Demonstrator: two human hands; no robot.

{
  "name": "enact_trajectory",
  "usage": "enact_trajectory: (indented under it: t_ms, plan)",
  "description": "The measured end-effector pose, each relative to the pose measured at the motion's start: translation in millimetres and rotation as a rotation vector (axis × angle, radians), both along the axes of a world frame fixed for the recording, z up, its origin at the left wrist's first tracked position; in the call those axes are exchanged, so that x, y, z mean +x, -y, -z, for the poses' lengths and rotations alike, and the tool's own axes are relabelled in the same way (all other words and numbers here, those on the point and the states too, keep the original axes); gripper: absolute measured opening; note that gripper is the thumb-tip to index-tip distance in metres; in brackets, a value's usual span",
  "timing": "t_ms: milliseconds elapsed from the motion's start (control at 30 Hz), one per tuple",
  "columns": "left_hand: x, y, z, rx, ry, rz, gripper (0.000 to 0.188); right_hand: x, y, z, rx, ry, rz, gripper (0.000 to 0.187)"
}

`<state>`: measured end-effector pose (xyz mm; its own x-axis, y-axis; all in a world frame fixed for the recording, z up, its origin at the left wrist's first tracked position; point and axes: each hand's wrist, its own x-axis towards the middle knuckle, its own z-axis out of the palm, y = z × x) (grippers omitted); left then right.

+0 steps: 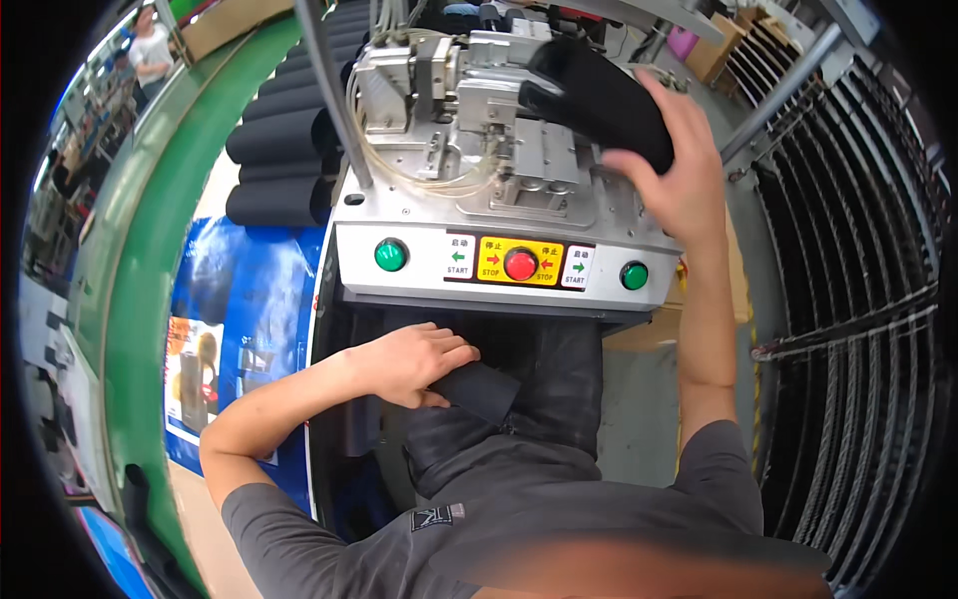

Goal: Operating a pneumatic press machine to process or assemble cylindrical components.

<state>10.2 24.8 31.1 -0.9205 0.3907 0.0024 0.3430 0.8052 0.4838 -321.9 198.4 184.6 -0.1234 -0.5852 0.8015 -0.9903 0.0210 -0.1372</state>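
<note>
My right hand (684, 170) is raised over the right side of a metal machine (399, 205). Thumb and fingers grip a black curved piece (604, 100), slightly blurred, whose forked-looking far end overlaps the machine's clamp parts. Whether that end touches the machine I cannot tell. Low in front of the machine, above my lap, my left hand (414, 364) closes around a flat dark fabric piece (484, 391), which sticks out to the right of the fingers. On the machine's front panel are a red button (520, 265), a left green button (390, 255) and a right green button (635, 276).
Several dark rolled pieces (274, 203) lie in a row left of the machine, beside a blue printed sheet (269, 290). A steel post (334, 90) rises at the machine's left. A rack of dark bars (848, 299) stands at right. Another person (152, 55) stands far left.
</note>
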Motion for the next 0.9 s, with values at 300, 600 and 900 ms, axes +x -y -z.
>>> enact_trajectory:
  t_ms: [300, 600, 900]
  plan:
    - [2, 25, 39, -0.096, 0.054, -0.099, 0.07, -69, 125, -44, 0.682, -0.1, 0.145, 0.072]
    - [2, 26, 34, -0.096, 0.134, -0.077, 0.069, -105, 166, -19, 0.813, -0.054, 0.105, 0.073]
    - [4, 23, 41, -0.082, 0.061, -0.078, 0.067, -104, 175, -24, 0.895, 0.022, 0.144, 0.072]
